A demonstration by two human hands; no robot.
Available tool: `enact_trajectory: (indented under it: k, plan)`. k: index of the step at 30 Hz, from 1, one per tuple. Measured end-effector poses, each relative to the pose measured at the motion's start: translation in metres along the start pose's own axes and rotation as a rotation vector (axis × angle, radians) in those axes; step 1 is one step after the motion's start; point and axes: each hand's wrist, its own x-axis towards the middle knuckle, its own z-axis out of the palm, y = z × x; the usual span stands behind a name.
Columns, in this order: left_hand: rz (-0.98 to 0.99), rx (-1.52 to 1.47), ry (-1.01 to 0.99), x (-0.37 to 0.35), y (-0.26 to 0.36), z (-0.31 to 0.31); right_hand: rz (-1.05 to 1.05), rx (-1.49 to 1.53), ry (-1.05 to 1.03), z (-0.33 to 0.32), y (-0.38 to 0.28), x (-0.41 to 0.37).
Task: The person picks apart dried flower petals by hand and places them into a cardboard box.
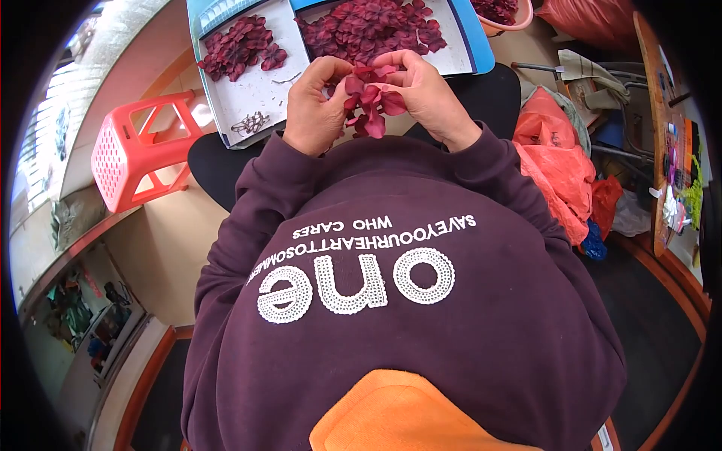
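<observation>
In front of my chest, both hands hold a dark pink artificial flower (368,104) with layered petals. My left hand (317,109) pinches it from the left side, thumb and fingers closed. My right hand (432,99) grips it from the right with its fingertips. Just beyond, a blue-edged box (235,94) with white compartments rests on a black surface. Dark red petal pieces (244,46) lie in its left compartment, near a small heap of thin brownish bits (250,122). A larger pile of dark red petals (368,31) fills much of the right compartment.
To the left stands a pink plastic stool (120,154). At the upper right is a pink basin (524,16) holding more dark petals. Red plastic bags (556,165) lie to my right, before a wooden-edged board (656,135) and a metal frame.
</observation>
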Motion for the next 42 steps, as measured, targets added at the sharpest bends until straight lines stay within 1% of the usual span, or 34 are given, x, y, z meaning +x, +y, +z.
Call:
enact_trajectory:
  k: [2,6,12,16,22,27,32,36,37,41,42]
  plan:
    - [-0.004,0.0,0.043,-0.001,-0.003,0.003,-0.008,-0.026,0.029,0.001,0.003,-0.001]
    - [0.16,0.194,0.119,-0.001,-0.012,0.006,-0.089,-0.128,0.05,0.004,0.007,-0.002]
    - [0.246,0.355,0.155,-0.002,-0.012,0.007,-0.13,-0.05,-0.02,0.012,0.009,-0.004]
    - [0.035,0.117,0.116,-0.007,-0.003,0.009,-0.215,0.003,-0.035,0.017,0.009,-0.004]
    - [0.038,0.097,0.116,-0.008,-0.002,0.012,-0.223,-0.017,-0.004,0.017,0.011,-0.004]
    - [0.071,0.059,0.096,-0.01,0.0,0.012,-0.253,-0.166,0.04,0.017,0.007,-0.007]
    - [0.075,-0.069,0.11,-0.008,-0.006,0.013,-0.335,-0.23,0.087,0.018,0.006,-0.008]
    - [-0.144,-0.23,0.007,-0.006,-0.015,0.004,-0.325,-0.15,0.088,0.015,0.008,-0.006]
    - [-0.144,-0.229,0.008,-0.006,-0.014,0.002,-0.325,-0.149,0.087,0.015,0.01,-0.006]
    - [0.26,0.329,-0.073,-0.002,-0.01,-0.003,-0.279,-0.261,0.09,0.013,0.016,-0.008]
    - [0.266,0.33,-0.072,-0.001,-0.009,-0.003,-0.286,-0.262,0.09,0.013,0.015,-0.007]
